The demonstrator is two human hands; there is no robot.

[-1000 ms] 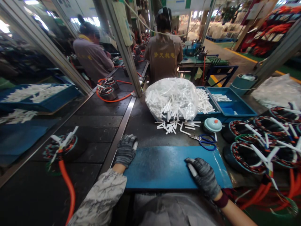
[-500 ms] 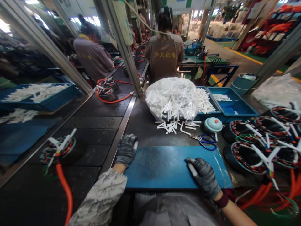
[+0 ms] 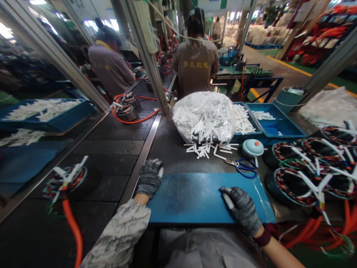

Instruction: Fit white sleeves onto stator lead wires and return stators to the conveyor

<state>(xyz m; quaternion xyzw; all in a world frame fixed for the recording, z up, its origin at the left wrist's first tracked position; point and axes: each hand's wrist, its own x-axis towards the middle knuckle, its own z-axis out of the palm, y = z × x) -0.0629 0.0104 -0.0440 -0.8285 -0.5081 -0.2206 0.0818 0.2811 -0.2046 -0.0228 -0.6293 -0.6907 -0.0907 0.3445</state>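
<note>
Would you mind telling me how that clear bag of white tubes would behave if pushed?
The bag would probably sag and shift rather than slide, being thin film. It looks bulky yet fairly light. Loose tubes at its foot might roll.

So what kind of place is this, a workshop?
Most likely a factory assembly line for electric motors: wound stator coils with orange leads sit by the bench, a clear bag of white sleeves stands ahead, and other workers sit along a conveyor belt.

Grey knit gloves cover the left hand and right hand; patterned grey left sleeve.
</note>
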